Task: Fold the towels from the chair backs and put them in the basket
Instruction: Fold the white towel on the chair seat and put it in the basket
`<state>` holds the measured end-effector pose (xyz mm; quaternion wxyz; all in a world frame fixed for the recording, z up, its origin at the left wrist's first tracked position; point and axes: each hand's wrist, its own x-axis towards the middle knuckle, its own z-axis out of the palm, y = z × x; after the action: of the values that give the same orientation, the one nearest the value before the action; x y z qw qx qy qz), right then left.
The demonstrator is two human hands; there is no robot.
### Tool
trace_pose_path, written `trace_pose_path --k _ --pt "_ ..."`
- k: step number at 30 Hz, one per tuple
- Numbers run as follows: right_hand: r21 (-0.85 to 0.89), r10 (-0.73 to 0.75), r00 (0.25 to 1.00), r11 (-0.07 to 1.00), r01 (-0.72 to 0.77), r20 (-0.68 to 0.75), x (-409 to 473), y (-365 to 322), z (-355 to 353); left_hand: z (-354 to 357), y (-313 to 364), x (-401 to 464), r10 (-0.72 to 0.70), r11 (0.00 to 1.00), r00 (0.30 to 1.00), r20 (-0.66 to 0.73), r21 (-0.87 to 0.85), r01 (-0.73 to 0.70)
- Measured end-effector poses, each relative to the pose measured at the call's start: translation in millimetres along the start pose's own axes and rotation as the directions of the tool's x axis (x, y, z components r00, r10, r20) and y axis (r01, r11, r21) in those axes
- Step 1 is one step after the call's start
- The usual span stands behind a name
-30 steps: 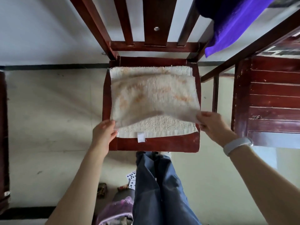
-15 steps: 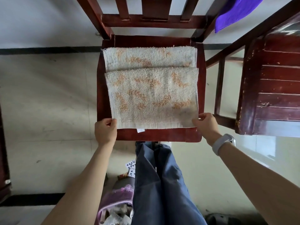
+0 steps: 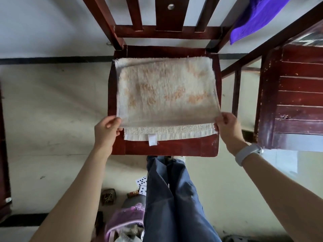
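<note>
- Our left hand [image 3: 107, 132] pinches the near left corner of the towel [image 3: 166, 91].
- The towel lies across the chair seat [image 3: 174, 148], its top layer lifted.
- Our right hand [image 3: 227, 129] pinches the near right corner.
- A purple towel [image 3: 258, 18] hangs at upper right.

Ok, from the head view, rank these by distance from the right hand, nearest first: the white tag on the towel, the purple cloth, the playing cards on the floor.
From the right hand:
1. White tag, to its left, at the towel's near edge on the chair seat.
2. Playing cards, lower left, on the floor beside the trouser leg.
3. Purple cloth, far above, draped at the upper right.
</note>
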<state>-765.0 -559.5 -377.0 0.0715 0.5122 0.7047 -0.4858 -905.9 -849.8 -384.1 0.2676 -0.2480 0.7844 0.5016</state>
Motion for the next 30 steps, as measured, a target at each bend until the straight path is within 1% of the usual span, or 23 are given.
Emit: trace_pose_path --k 2,4,6,8,10,12,17,20,22,27,30 --pt "-0.057 0.108 0.994 0.993 -0.108 -0.007 2.4 20.8 2.6 -4.2 -16.7 1.4 -0.03 0.999 0.999 0.014 0.033 0.03" --pt "-0.062 0.139 0.99 0.988 -0.141 -0.027 1.9 31.6 2.8 -7.5 -26.6 0.0 -0.049 0.999 0.999 0.013 0.016 0.049" --pt "-0.045 0.11 0.992 0.993 -0.113 -0.064 0.0 34.7 3.5 -8.1 -30.9 -4.5 -0.054 0.998 0.999 0.006 -0.007 0.054" --pt "-0.045 0.035 0.991 0.998 -0.041 -0.128 -5.3 32.3 4.3 -9.4 -32.9 -9.6 -0.037 0.999 0.999 -0.008 -0.01 0.037" --pt "-0.058 -0.046 0.978 0.998 0.034 -0.206 -12.0 30.8 3.9 -11.5 -35.4 -13.5 0.006 1.0 1.0 -0.023 0.0 -0.006" --pt "-0.069 -0.068 0.969 0.996 0.053 -0.236 -17.0 32.4 4.4 -10.9 -38.8 -15.7 0.052 0.998 0.998 -0.047 0.036 -0.05" --pt "-0.183 0.046 0.986 0.98 -0.075 -0.161 -14.8 43.8 14.8 2.3 -48.6 -10.6 0.075 0.962 0.994 -0.085 0.27 -0.049" --pt "-0.285 0.044 0.989 0.955 -0.083 -0.14 -11.0 48.4 20.3 11.2 -50.0 -8.7 0.181 0.889 0.975 -0.126 0.444 -0.108" --pt "-0.349 0.031 0.991 0.934 -0.074 -0.128 -9.5 51.3 22.1 14.6 -49.7 -10.6 0.241 0.843 0.96 -0.141 0.521 -0.135" --pt "-0.398 0.033 0.991 0.914 -0.082 -0.13 -10.3 52.8 22.4 15.5 -52.6 -16.0 0.242 0.812 0.963 -0.116 0.568 -0.135" --pt "-0.454 -0.009 0.997 0.891 -0.024 -0.071 -12.3 52.2 22.6 19.3 -53.3 -20.2 0.216 0.814 0.967 -0.138 0.572 -0.1"
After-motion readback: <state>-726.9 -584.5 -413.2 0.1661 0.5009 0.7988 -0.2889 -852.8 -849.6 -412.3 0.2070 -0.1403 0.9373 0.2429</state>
